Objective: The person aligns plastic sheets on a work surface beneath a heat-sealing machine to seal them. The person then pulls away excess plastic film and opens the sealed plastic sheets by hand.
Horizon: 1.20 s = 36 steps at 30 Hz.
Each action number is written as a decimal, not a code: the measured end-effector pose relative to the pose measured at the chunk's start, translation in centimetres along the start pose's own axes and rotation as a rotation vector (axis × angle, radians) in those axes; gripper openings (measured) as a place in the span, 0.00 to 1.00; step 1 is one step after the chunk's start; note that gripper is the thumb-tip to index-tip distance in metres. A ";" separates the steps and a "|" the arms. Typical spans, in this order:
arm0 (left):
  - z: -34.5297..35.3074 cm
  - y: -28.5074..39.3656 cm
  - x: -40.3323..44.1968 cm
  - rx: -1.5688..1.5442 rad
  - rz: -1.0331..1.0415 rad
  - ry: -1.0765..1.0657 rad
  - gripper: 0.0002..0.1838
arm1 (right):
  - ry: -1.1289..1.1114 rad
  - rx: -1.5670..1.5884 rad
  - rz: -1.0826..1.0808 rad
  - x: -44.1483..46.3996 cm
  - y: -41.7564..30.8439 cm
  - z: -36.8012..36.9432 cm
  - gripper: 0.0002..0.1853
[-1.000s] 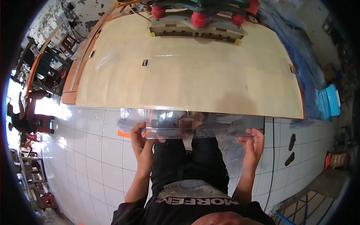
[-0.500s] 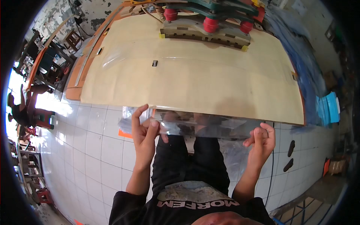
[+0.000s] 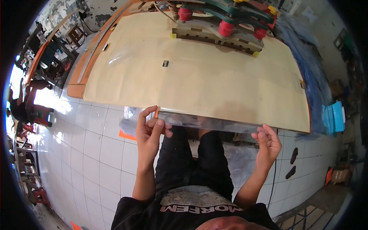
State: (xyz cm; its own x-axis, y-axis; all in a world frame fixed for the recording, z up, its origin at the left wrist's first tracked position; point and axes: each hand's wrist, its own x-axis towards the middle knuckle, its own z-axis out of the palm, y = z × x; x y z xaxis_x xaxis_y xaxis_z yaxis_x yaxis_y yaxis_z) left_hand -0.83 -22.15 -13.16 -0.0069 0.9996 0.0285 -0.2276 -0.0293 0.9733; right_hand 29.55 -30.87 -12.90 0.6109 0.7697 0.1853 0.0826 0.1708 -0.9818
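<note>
A clear plastic sheet [image 3: 214, 123] stretches as a narrow strip between my hands, along the near edge of the cream-covered table [image 3: 191, 84]. My left hand [image 3: 150, 132] pinches its left end between thumb and fingers. At the other end, my right hand [image 3: 267, 142] holds the sheet with curled fingers, close to the table edge. More clear plastic [image 3: 132, 117] lies below the table's edge, left of my left hand, with an orange piece [image 3: 127, 135] under it.
A green metal press with red cylinders [image 3: 226, 28] stands at the table's back. A small dark clip [image 3: 165, 63] lies on the cover. Blue plastic [image 3: 312, 80] hangs at the right. A seated person [image 3: 19, 101] is at far left; sandals [image 3: 294, 156] lie on the floor.
The sheet has narrowed into a strip and moved up toward the table edge. Both hands have risen slightly, their thumbs now upward. The view has shifted, moving the press rightward.
</note>
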 end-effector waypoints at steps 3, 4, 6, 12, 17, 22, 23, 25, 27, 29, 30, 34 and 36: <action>0.1 0.3 0.3 0.002 0.035 0.032 0.19 | 0.040 -0.016 -0.018 0.6 -0.3 0.6 0.13; 0.0 0.3 0.4 0.006 0.035 0.043 0.19 | 0.057 -0.035 -0.015 0.8 -0.4 0.8 0.12; 0.0 0.3 0.6 0.011 0.036 0.054 0.19 | 0.071 -0.037 -0.017 1.0 -0.6 1.3 0.11; 0.0 -0.1 0.8 0.008 0.041 0.062 0.18 | 0.111 -0.033 0.008 1.3 -0.5 1.7 0.08; -0.4 -0.5 0.5 0.011 0.053 0.090 0.18 | 0.089 0.019 0.012 1.0 -0.3 1.2 0.09; -0.9 -1.0 0.6 0.008 0.063 0.069 0.17 | -0.008 0.016 -0.038 0.8 -0.5 0.7 0.10; -0.9 -1.1 0.7 0.017 0.067 0.069 0.17 | -0.007 0.016 -0.039 0.8 -0.6 0.7 0.10; -0.8 -1.1 0.9 0.026 0.085 0.084 0.17 | -0.030 0.009 -0.045 0.9 -0.6 0.7 0.11; -0.6 -1.1 1.0 0.036 0.104 0.097 0.17 | -0.021 -0.004 -0.042 0.9 -0.7 0.8 0.12; -0.7 -1.2 1.0 0.020 0.099 0.100 0.17 | -0.012 -0.016 -0.037 0.9 -0.6 0.9 0.12; -0.7 -1.1 1.0 0.021 0.100 0.099 0.17 | -0.012 -0.012 -0.044 0.9 -0.5 0.8 0.13; -1.1 -1.7 0.9 0.124 0.184 0.090 0.19 | -0.078 0.009 -0.111 1.0 -0.2 0.1 0.16; -1.3 -1.7 1.0 0.216 0.253 0.088 0.20 | -0.103 -0.111 -0.180 1.2 -0.8 -0.1 0.16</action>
State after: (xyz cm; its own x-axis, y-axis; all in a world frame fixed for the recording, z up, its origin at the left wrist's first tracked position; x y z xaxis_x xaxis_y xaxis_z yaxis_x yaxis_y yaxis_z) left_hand -1.67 -21.07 -15.11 -0.1226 0.9565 0.2646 0.0036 -0.2662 0.9639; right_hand 30.28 -30.13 -11.92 0.4954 0.7926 0.3556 0.2727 0.2468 -0.9299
